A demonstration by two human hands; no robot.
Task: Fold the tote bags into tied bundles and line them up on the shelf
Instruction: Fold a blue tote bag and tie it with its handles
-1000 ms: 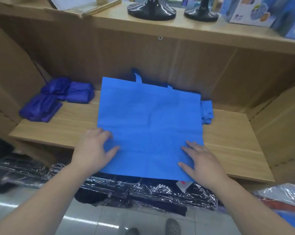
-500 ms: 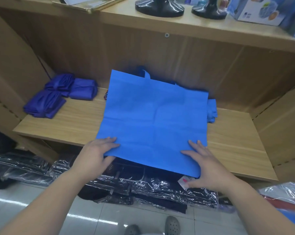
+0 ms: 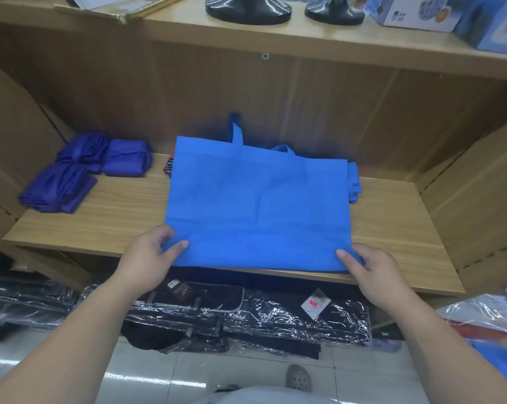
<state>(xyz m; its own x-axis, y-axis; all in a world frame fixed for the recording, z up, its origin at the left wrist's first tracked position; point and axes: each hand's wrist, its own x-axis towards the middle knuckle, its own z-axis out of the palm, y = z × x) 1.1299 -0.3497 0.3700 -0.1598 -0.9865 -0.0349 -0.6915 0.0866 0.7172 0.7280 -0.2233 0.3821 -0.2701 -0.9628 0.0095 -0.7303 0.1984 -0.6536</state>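
Observation:
A bright blue tote bag [image 3: 258, 205] lies flat on the wooden shelf [image 3: 109, 217], its handles pointing toward the back wall. My left hand [image 3: 150, 258] pinches the bag's near left corner, thumb on top. My right hand [image 3: 374, 269] pinches the near right corner the same way. Several darker blue tied bundles [image 3: 80, 170] sit at the shelf's left end. More blue fabric [image 3: 353, 182] pokes out from under the flat bag on its right side.
An upper shelf holds two black round bases [image 3: 247, 10] and boxes [image 3: 415, 10]. Below the shelf lie black bags wrapped in plastic [image 3: 246, 313]. Wooden side panels close off both ends. A grey shoe [image 3: 298, 377] shows on the tiled floor.
Both hands slid from lying flat on the bag to its near corners and now pinch them. The bag's front edge has moved back onto the shelf.

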